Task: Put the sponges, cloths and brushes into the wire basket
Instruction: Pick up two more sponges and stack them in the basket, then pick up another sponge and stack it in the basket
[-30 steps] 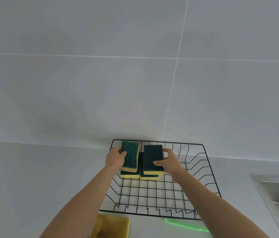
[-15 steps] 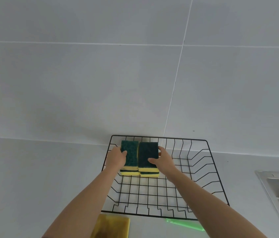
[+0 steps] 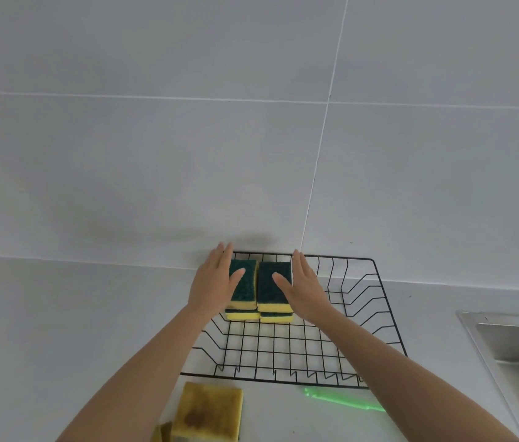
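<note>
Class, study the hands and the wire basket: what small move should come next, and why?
Probably draw the left hand back to the yellow pad on the counter. The stacked sponges already sit in the far left corner of the wire basket, both hands are open beside them, the right hand included, and the pad lies outside the near rim.

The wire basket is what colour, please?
Black; the wire basket shows best in the head view.

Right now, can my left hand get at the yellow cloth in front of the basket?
Probably yes. The yellow cloth lies uncovered on the counter outside the wire basket, beside your left forearm. Your left hand is open against the sponges, holding nothing, so it would only need to draw back.
</note>
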Tool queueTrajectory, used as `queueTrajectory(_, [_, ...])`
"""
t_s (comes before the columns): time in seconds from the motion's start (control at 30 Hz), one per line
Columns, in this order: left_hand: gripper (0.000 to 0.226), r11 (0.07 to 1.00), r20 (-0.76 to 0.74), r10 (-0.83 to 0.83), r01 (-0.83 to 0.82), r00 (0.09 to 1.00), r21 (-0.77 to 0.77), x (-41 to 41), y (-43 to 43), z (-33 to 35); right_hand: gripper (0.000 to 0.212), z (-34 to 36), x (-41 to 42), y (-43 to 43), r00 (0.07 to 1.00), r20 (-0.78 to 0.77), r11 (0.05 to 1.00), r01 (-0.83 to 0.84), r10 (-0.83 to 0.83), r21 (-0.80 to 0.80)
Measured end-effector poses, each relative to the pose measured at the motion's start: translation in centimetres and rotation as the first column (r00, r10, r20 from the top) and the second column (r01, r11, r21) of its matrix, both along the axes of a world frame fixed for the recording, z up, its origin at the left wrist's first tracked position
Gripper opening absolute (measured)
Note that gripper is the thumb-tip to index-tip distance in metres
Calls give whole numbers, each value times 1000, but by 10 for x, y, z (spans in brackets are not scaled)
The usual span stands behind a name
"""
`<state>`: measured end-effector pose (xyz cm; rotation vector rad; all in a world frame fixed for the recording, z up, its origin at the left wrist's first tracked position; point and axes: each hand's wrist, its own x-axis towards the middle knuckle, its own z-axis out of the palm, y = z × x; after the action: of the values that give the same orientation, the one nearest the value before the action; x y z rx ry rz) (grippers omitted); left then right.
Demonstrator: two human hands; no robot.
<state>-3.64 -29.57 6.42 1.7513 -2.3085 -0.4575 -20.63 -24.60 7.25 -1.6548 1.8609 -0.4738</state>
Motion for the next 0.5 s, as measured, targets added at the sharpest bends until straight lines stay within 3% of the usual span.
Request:
queueTrajectory(0.1, [69, 995, 190, -60, 73, 980, -66, 9, 14, 23, 71, 20, 2, 12, 990, -124, 996, -71, 65, -46])
queueTrajectory(0.17, [69, 990, 241, -53, 82, 969, -114, 13, 25, 38, 72, 33, 5, 23, 973, -214, 992, -108, 90, -72])
queueTrajectory(0.33, [69, 975, 282, -37, 96, 959, -199, 28, 61, 56, 75, 57, 20, 56, 918, -374, 972, -195, 133, -131])
queueTrajectory(0.43, [96, 964, 292, -66, 137, 954, -230, 42, 84, 52, 89, 61, 32, 80, 897, -407, 959, -248, 172, -140])
queueTrajectory(0.5, [100, 965, 269, -89, 150, 959, -214, 51, 97, 46, 96, 58, 41, 94, 891, -407, 949, -280, 201, -146])
